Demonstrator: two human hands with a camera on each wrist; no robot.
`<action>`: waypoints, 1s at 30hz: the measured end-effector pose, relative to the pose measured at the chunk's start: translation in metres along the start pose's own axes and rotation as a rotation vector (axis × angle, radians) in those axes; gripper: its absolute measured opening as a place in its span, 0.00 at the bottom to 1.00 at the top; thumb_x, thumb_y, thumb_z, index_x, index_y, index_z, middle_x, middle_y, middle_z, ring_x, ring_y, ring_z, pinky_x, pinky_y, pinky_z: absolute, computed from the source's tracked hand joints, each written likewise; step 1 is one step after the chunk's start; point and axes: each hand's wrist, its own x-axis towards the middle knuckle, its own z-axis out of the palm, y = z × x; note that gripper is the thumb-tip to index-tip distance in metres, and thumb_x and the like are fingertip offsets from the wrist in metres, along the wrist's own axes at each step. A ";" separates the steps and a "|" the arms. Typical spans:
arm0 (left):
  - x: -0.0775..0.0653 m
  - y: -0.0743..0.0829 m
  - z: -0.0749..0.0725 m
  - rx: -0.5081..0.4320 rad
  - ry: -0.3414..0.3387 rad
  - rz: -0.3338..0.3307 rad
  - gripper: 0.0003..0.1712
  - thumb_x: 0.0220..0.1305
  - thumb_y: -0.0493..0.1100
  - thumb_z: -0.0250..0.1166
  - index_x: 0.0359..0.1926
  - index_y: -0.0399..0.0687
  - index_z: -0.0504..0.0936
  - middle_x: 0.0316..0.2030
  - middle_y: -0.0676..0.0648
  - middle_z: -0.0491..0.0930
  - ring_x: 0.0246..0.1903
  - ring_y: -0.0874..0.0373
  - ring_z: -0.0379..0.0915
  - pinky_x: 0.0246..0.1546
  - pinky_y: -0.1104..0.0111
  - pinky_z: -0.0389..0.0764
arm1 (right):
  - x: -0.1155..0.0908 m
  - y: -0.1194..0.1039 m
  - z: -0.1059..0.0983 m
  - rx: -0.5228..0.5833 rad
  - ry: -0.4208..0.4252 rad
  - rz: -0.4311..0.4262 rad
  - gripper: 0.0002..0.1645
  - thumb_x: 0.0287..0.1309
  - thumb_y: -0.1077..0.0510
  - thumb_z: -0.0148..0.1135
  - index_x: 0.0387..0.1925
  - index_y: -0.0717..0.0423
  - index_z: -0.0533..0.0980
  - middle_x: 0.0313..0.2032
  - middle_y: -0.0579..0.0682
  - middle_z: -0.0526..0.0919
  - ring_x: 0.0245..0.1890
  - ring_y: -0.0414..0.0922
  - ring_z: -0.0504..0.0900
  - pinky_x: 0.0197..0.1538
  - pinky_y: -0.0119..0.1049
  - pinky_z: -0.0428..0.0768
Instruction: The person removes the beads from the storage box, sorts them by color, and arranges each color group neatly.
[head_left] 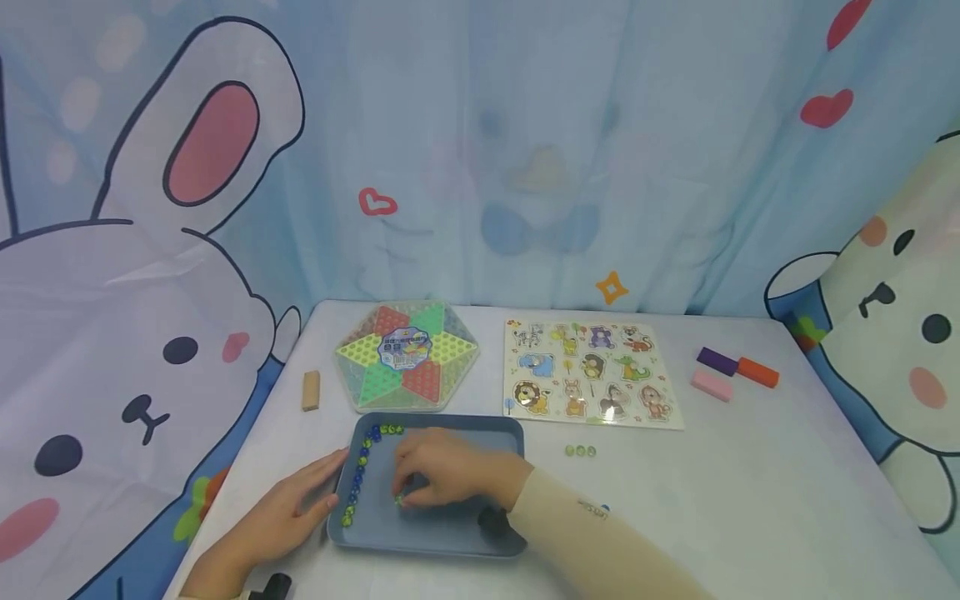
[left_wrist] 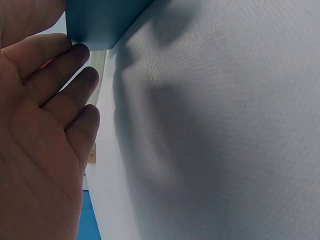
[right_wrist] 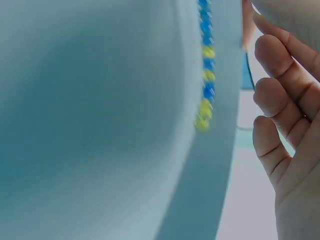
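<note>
A blue-grey tray lies on the table. Green and blue marbles line its left side and turn the far left corner; the right wrist view also has this row of marbles. Over the tray's middle, my right hand pinches a small green marble between thumb and fingertips. That marble is hidden in the right wrist view, where the right hand shows bent fingers. My left hand touches the tray's left edge. Its fingers look nearly straight in the left wrist view, where the left hand meets the tray wall.
Behind the tray lies a hexagonal checkers board, with a wooden block to its left. An animal picture board is at back right. Three pale green marbles sit right of the tray. Purple, orange and pink blocks lie farther right.
</note>
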 end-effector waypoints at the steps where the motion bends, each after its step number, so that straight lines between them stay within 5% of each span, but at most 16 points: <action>1: 0.001 0.000 0.000 0.008 0.007 0.009 0.35 0.78 0.57 0.59 0.80 0.53 0.65 0.77 0.49 0.68 0.76 0.46 0.66 0.72 0.44 0.72 | -0.003 0.001 -0.005 -0.015 0.019 0.010 0.08 0.61 0.43 0.75 0.41 0.35 0.89 0.38 0.31 0.83 0.42 0.27 0.76 0.47 0.15 0.71; 13: 0.002 -0.002 0.000 0.004 0.000 0.014 0.35 0.79 0.57 0.58 0.80 0.52 0.65 0.77 0.50 0.67 0.76 0.46 0.65 0.72 0.46 0.73 | -0.057 0.018 -0.053 -0.006 0.221 0.114 0.08 0.60 0.47 0.77 0.41 0.40 0.89 0.35 0.38 0.83 0.40 0.34 0.75 0.45 0.25 0.77; 30: 0.000 -0.002 -0.001 0.009 0.001 0.011 0.35 0.79 0.57 0.58 0.79 0.53 0.65 0.77 0.50 0.68 0.75 0.46 0.66 0.71 0.46 0.74 | -0.134 0.051 -0.081 -0.091 0.429 0.210 0.08 0.53 0.52 0.82 0.35 0.43 0.89 0.34 0.40 0.85 0.39 0.36 0.78 0.48 0.34 0.83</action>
